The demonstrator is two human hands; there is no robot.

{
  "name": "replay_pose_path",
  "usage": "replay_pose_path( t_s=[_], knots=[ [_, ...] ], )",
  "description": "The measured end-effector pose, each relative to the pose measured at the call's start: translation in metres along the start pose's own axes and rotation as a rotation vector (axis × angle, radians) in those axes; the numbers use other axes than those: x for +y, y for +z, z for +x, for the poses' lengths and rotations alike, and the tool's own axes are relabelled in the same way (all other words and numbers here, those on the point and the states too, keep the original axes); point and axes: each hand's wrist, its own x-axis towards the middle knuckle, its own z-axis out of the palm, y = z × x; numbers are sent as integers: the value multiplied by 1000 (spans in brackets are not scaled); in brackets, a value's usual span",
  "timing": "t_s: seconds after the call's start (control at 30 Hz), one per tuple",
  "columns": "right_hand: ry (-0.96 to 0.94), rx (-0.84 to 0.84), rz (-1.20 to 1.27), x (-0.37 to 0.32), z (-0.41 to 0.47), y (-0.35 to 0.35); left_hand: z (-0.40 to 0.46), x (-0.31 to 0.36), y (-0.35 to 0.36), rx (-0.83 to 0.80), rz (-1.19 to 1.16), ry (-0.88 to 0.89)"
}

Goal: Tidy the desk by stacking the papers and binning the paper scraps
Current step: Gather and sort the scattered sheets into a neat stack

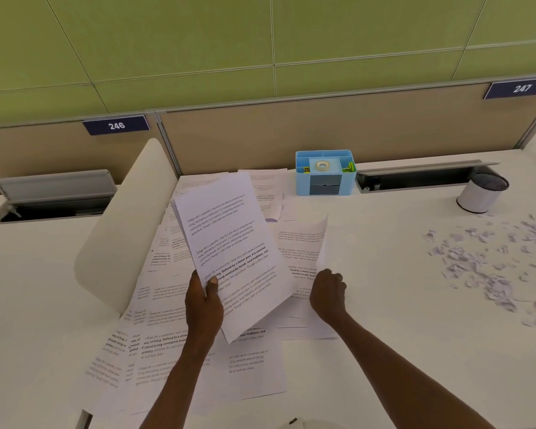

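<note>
My left hand (pixel 203 305) grips a small stack of printed sheets (pixel 229 243) by its lower left edge, held tilted above the desk. My right hand (pixel 328 291) is closed on the edge of a single printed sheet (pixel 307 246), whose right side curls up off the desk. Several more printed sheets (pixel 174 351) lie scattered and overlapping on the white desk, under and around the hands. A spread of small white paper scraps (pixel 492 261) covers the desk at the right. A small round white bin with a black mesh liner (pixel 480 193) stands behind the scraps.
A blue desk organiser (pixel 325 174) holding a tape roll stands at the back centre. A white curved divider (pixel 121 230) rises at the left of the papers. Open cable troughs (pixel 415 178) run along the beige partition (pixel 322 128) at the back.
</note>
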Motion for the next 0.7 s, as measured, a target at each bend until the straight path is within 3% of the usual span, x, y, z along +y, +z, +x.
replay_pose_path(
  t_s=[0.1,0.3,0.4,0.53,0.7],
  knots=[
    [40,-20,26,-2,4,0,2,-1,-2,-2,-1,-3],
    [382,-79,478,4,14,-11,8,-4,-11,1,-7,0],
    [446,-137,596,15,15,-18,10,-5,-15,7,-14,0],
    [442,-105,685,29,18,-26,10,-6,-16,7,-11,-5],
    [265,69,600,29,26,-61,13,-6,-13,3,10,-18]
  ],
)
